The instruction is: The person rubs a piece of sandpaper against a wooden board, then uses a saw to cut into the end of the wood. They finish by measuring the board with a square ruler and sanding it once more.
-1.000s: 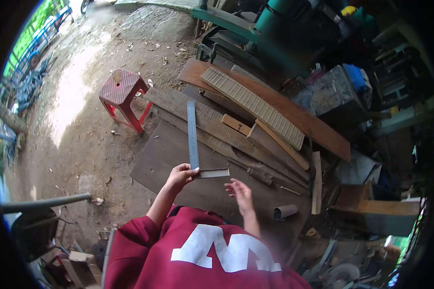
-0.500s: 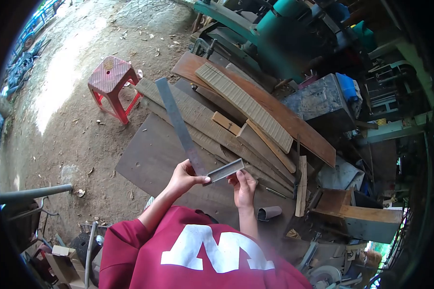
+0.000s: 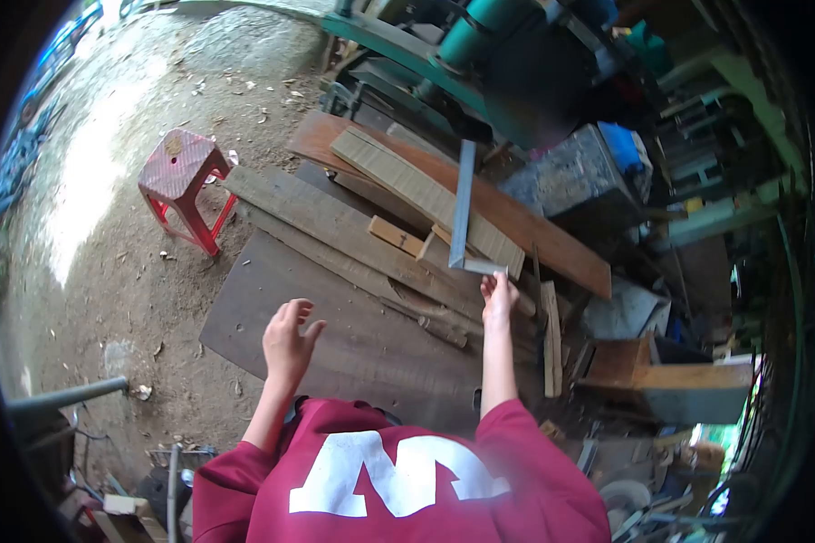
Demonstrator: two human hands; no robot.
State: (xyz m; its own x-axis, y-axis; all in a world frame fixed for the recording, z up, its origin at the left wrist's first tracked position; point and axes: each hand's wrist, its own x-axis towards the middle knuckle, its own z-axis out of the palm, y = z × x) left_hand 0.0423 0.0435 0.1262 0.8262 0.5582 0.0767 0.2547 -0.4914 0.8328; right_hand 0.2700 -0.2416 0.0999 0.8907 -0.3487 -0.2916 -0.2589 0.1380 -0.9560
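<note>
A metal try square [image 3: 463, 208] is held out over the wood pile on the right, its long blade pointing away from me and its short stock lying crosswise at the near end. My right hand [image 3: 498, 297] pinches the end of that stock. To the left, my left hand [image 3: 290, 342] hovers above the dark board [image 3: 272, 299] with fingers apart and nothing in it. Between the hands and the square lie rough grey planks [image 3: 335, 231] and a small light wood block [image 3: 395, 234].
A ribbed board [image 3: 407, 185] rests on a long reddish-brown plank [image 3: 561, 252]. The red plastic stool [image 3: 179, 167] stands on the dirt floor at left. Green machinery [image 3: 407, 59] is at the back, with a wooden box-like piece [image 3: 688, 378] at right.
The try square has moved right and away from me, now in my right hand only. My left hand has let go of it and opened. The view has shifted slightly.
</note>
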